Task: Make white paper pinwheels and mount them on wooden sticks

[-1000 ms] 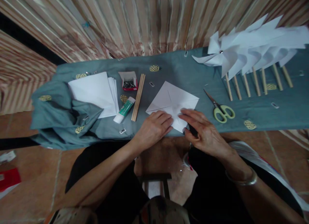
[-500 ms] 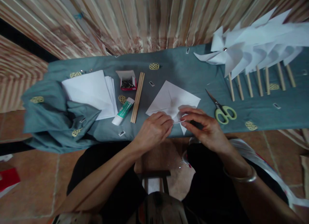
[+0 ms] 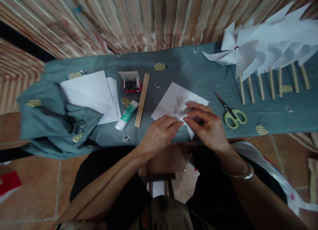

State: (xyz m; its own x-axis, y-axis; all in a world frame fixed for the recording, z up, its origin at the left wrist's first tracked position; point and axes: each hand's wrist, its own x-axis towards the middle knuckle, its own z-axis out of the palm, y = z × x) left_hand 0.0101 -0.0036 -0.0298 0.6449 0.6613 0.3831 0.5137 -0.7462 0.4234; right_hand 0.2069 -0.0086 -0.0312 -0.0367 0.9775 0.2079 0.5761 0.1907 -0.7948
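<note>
Backdrop: a pleated, striped curtain [image 3: 159, 18] behind the bench [image 3: 184, 66], which is draped in a grey-green cloth [image 3: 54, 101].
Red box [image 3: 132, 91]: open, flap raised; filled with small dark metal pieces [image 3: 131, 84], too small to tell singly.
Wooden sticks [image 3: 142, 101]: bundled just beside the box, on its right.
Glue stick [image 3: 127, 115]: nearer the person than the box, aslant.
Paper stack [image 3: 89, 94]: left of the box; its near left part hidden under a fold of cloth.
Paper sheet [image 3: 169, 98]: right of the box and nearer the person, slit inward from its corners; centre partly hidden by fingers.
Left hand [image 3: 162, 130]: fingers together on the sheet's near side; thumb hidden, so whether it grips cannot be told.
Right hand [image 3: 207, 122]: thumb and fingertips narrowed, pinching a raised flap of the sheet.
Scissors [image 3: 230, 111]: well right of the box.
White pinwheels [image 3: 268, 46]: farthest right of the box, overlapping, cut off by the frame.
</note>
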